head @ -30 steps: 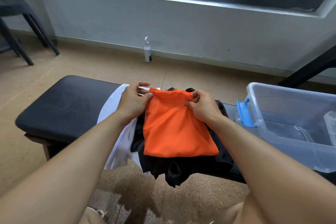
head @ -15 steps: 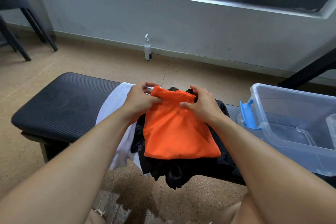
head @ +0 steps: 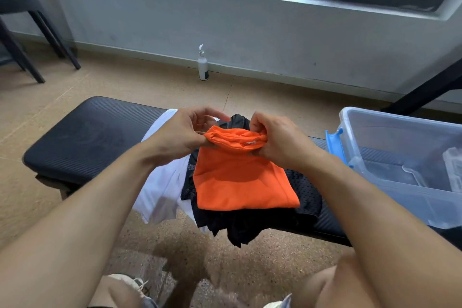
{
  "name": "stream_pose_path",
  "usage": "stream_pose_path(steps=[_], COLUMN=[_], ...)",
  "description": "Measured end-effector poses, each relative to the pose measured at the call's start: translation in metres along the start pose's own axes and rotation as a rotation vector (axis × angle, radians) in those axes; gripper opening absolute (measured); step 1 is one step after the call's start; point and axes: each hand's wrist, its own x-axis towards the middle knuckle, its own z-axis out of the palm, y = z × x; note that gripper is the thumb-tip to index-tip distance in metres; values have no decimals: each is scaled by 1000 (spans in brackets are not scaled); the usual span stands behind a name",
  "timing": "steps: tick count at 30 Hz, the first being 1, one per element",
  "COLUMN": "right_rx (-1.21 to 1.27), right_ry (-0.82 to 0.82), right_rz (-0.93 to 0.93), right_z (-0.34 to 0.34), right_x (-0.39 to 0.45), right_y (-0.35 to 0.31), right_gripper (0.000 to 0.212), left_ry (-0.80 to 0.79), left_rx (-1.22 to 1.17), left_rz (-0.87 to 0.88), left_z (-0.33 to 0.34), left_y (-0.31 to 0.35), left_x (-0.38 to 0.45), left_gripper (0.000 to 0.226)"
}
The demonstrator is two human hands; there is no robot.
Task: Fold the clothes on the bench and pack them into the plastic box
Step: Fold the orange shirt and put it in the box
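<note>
A folded orange garment (head: 240,180) lies on top of a black mesh garment (head: 250,222) in the middle of the black padded bench (head: 82,142). My left hand (head: 182,135) and my right hand (head: 277,140) pinch its far edge, which is lifted and curled toward me. A white garment (head: 162,182) hangs over the bench's front edge, left of the pile. The clear plastic box (head: 400,132) with a blue latch (head: 335,142) stands open on the bench's right end.
A white pump bottle (head: 203,64) stands on the floor by the wall. Black chair legs (head: 37,32) are at far left and a dark slanted bar (head: 425,87) at far right. My knees and shoes show below the bench.
Both hands have lifted the orange garment's far edge and drawn it toward me, rolling it over. The hands have come closer together. The rest of the pile stays put.
</note>
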Motion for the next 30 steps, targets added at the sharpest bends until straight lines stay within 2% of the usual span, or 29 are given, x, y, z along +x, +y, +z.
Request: stream_pose_path(steps=[4, 7, 9, 14, 18, 20, 22, 24, 25, 28, 30], right_rx=[-31, -72, -100, -239, -245, -267, -338, -403, -405, -307, -235], right_ry=[-53, -96, -140, -304, -351, -371, -389, -384, -368, -278, -223], right_rz=[5, -35, -50, -69, -86, -104, -133, -160, -170, -165, -138], right_z=[-4, -2, -1, -6, 1, 8, 14, 19, 21, 19, 13], right_x=[-13, -25, -35, -57, -71, -75, -79, -82, -83, -82, -80], right_y=[-2, -6, -10, -15, -16, -16, -14, -12, -12, -10, -8], right_gripper=[38, 22, 21, 33, 38, 51, 64, 66, 61, 33, 30], left_ry=[-8, -21, -53, -199, -293, -298, -274, -223, -212, -220, -199], left_rx=[154, 309, 392, 677, 904, 1054, 1186, 1211, 1193, 1069, 933], left_rz=[-7, 47, 65, 26, 35, 67, 122, 204, 222, 193, 151], left_z=[3, 8, 13, 26, 40, 48, 57, 62, 62, 55, 48], left_y=[-4, -11, -14, -15, -27, -34, -39, -43, -45, -46, -41], left_x=[-9, -17, -25, -42, -50, -50, -50, -49, -48, -46, -43], left_gripper=[43, 41, 37, 45, 62, 66, 62, 46, 40, 35, 35])
